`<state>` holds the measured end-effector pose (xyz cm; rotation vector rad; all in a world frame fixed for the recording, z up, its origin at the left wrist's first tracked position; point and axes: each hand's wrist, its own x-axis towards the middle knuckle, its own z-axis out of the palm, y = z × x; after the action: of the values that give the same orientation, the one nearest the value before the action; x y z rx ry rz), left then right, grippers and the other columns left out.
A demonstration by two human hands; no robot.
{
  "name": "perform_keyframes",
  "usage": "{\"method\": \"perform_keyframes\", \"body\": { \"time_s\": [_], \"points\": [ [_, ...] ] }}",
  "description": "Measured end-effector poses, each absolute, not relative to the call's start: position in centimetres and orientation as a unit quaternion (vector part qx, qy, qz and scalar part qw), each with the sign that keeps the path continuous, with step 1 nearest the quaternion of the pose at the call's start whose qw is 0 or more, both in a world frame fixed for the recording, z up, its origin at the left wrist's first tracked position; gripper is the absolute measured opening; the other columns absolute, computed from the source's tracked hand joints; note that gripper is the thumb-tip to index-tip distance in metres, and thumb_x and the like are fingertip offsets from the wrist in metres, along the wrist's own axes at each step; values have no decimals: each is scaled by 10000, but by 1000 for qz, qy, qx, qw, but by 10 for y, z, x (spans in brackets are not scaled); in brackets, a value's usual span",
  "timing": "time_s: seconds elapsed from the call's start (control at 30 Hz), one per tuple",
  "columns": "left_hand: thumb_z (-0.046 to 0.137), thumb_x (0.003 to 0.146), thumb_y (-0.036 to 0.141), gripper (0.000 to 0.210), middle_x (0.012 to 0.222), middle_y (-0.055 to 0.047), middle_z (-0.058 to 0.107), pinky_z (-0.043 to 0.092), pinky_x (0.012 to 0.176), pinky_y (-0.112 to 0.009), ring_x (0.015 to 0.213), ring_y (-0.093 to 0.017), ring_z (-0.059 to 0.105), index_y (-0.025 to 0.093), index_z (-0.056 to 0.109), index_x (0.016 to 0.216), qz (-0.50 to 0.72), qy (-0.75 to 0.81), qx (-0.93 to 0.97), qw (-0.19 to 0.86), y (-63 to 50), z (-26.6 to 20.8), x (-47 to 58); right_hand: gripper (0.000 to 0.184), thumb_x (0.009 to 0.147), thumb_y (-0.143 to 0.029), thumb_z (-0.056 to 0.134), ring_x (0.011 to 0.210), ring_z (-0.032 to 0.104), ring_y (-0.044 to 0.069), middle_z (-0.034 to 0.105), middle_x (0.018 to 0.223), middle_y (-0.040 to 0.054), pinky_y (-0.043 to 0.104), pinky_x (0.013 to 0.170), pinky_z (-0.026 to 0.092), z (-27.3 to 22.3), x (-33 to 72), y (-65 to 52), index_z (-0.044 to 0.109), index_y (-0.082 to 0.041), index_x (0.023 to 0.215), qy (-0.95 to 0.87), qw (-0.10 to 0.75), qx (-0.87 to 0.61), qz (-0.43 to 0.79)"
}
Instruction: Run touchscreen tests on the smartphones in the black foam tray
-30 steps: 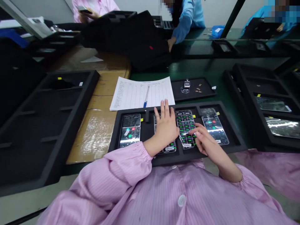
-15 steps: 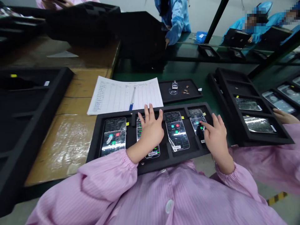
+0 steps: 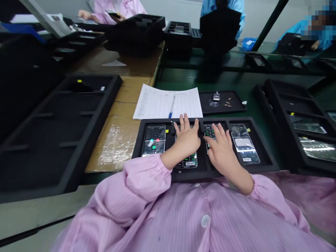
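Left hand: I see my left hand (image 3: 187, 139) lying flat, fingers spread, on the second phone (image 3: 187, 161) from the left; it grips nothing.
Right hand: my right hand (image 3: 222, 150) is open too, fingers fanned over the third phone (image 3: 209, 131), fingertips touching its lit screen, nothing clasped.
Tray: all four phones sit side by side in the black foam tray (image 3: 264, 154) at the near edge of the bench (image 3: 231, 77).
Key relation: the third phone lies directly under my right hand, long axis running near to far; the right hand is the nearer one, the left just beside it.
Neighbours: the leftmost phone (image 3: 153, 140) and the rightmost phone (image 3: 244, 143) lie untouched.
Beyond: a paper form (image 3: 157, 103) with a pen (image 3: 171, 107) lies just past the tray.
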<state>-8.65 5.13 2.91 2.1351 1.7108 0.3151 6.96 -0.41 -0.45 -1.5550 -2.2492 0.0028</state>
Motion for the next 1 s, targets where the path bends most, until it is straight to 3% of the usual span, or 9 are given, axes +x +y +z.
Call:
{"method": "perform_keyframes", "body": {
  "time_s": [0.1,0.17,0.27,0.4,0.63,0.9,1.0],
  "points": [
    [461,902,154,660,1684,-205,147,162,1244,-605,1566,-339,60,129,339,1550,249,619,727,164,34,51,-128,434,876,-73,431,1527,237,394,378,1590,201,660,1201,260,-6,53,-3,674,-128,1231,-822,179,-540,31],
    [417,932,206,582,1674,-150,242,198,1263,-543,1567,-281,153,162,406,1513,318,633,694,125,16,58,-160,453,888,-95,446,1531,220,402,349,1604,208,661,1199,261,-9,44,-2,649,-132,1291,-833,171,-525,46],
    [395,939,237,484,1602,-147,398,254,1263,-504,1529,-258,294,142,554,1386,332,662,665,98,-11,49,-198,467,921,-136,462,1536,193,412,298,1630,204,680,1194,246,-13,36,-2,611,-156,1364,-845,159,-507,57],
    [369,946,226,442,1501,-136,525,354,1213,-542,1446,-276,432,170,638,1292,290,679,670,80,-28,18,-215,439,940,-144,440,1547,160,397,265,1651,181,687,1203,213,-14,36,-5,609,-162,1345,-846,181,-499,49],
    [466,895,150,467,1646,-183,286,356,1145,-669,1515,-422,263,174,649,1324,165,662,730,43,-25,0,-206,358,952,-143,392,1530,240,378,410,1560,204,680,1207,225,-12,47,-15,640,-134,1210,-816,239,-526,33],
    [462,882,125,453,1662,-148,270,318,1193,-633,1548,-376,199,176,652,1290,231,626,745,2,-41,-1,-214,347,943,-142,423,1533,206,408,407,1582,174,714,1196,193,-14,42,-19,724,-158,1115,-853,202,-480,30],
    [470,870,127,463,1670,-128,259,340,1175,-641,1547,-379,197,197,657,1287,218,605,765,8,-43,-2,-215,366,943,-135,415,1531,223,399,410,1576,189,707,1196,204,-12,45,-20,700,-146,1173,-847,221,-483,26]
  ]
}}
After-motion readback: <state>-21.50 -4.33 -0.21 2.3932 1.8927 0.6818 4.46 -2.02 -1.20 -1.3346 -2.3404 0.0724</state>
